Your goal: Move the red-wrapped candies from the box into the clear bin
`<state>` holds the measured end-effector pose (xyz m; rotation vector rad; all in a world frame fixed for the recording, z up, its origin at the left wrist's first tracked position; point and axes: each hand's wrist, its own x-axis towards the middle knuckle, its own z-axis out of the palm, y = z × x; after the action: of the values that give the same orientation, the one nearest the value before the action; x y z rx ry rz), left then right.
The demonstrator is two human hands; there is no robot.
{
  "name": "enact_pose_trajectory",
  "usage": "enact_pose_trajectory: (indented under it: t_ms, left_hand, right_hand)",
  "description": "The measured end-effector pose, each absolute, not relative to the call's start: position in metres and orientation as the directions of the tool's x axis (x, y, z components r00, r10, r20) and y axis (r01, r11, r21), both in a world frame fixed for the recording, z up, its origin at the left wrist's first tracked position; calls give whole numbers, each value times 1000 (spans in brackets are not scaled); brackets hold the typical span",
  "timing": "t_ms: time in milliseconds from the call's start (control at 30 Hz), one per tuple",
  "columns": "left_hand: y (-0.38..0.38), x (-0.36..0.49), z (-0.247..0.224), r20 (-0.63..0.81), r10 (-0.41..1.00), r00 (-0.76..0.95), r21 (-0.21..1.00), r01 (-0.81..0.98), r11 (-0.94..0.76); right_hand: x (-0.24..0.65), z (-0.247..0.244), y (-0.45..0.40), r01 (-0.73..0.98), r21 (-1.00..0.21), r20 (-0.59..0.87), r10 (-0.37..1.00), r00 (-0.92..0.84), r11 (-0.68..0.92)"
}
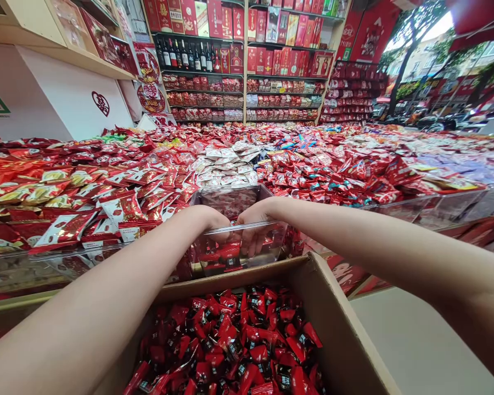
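Both hands reach over the front edge of a clear plastic bin (267,225) in the middle of the view. My left hand (218,226) is inside at the left, its fingers mostly hidden behind the rim. Beside it, my right hand (253,233) points down into the bin with fingers seen through the clear wall, close to red and black wrapped candies (230,258) at the bottom. Whether either hand holds any is unclear. Below my wrists, an open cardboard box (341,312) holds many similar red and black candies (247,340).
Heaps of wrapped sweets (123,208) spread left and right behind clear dividers (428,203). White packets (226,164) lie just behind the bin. Shelves with bottles (185,57) and red boxes (286,60) stand at the back. Trees and parked scooters show at right.
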<state>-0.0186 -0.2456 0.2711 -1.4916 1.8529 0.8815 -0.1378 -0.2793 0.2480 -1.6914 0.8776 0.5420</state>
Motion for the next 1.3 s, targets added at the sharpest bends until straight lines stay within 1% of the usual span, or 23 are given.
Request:
enact_pose_trajectory:
  t_ms: [133, 267, 400, 567, 700, 800, 867, 1033, 1100, 1200, 1300]
  left_hand:
    - [-247, -18, 271, -784, -591, -190, 107, -979, 173]
    - [-249, -16, 268, -791, -577, -202, 102, -974, 202]
    - [-250, -14, 265, -796, -572, -201, 87, -971, 221]
    - [-250, -15, 268, -786, -591, -181, 55, -973, 225]
    - [-248, -16, 270, -770, -613, -178, 49, -974, 221]
    - [-246, -16, 270, -761, -626, -172, 51, -977, 207]
    - [-244, -16, 270, -757, -632, -169, 53, -979, 199]
    - [-245, -16, 269, -736, -654, -174, 52, -978, 202]
    - [-247, -16, 269, -724, -666, -182, 50, -976, 213]
    - [-249, -16, 269, -711, -680, -182, 34, -974, 225]
    - [-248, -17, 270, -711, -682, -170, 21, -975, 222]
  right_hand:
    - [-137, 249, -277, -801, -577, -738, -319, 595, -159]
    - [-137, 250, -277, -780, -606, -720, -309, 621, -155]
    - [-136, 248, -281, -809, -563, -750, -305, 586, -169]
    - [-134, 242, -288, -750, -642, -699, -280, 658, -160]
    - [-133, 241, -289, -738, -659, -688, -281, 669, -144]
    - [-134, 243, -286, -729, -668, -664, -321, 675, -152]
    - [-135, 245, -285, -718, -673, -639, -350, 685, -177]
    - [-136, 247, -287, -659, -690, -547, -380, 746, -300]
    - [-136, 246, -289, -663, -688, -559, -367, 744, -296]
    - [-136, 243, -291, -675, -697, -612, -288, 736, -243]
    - [-137, 243, -290, -659, -726, -619, -228, 751, -197]
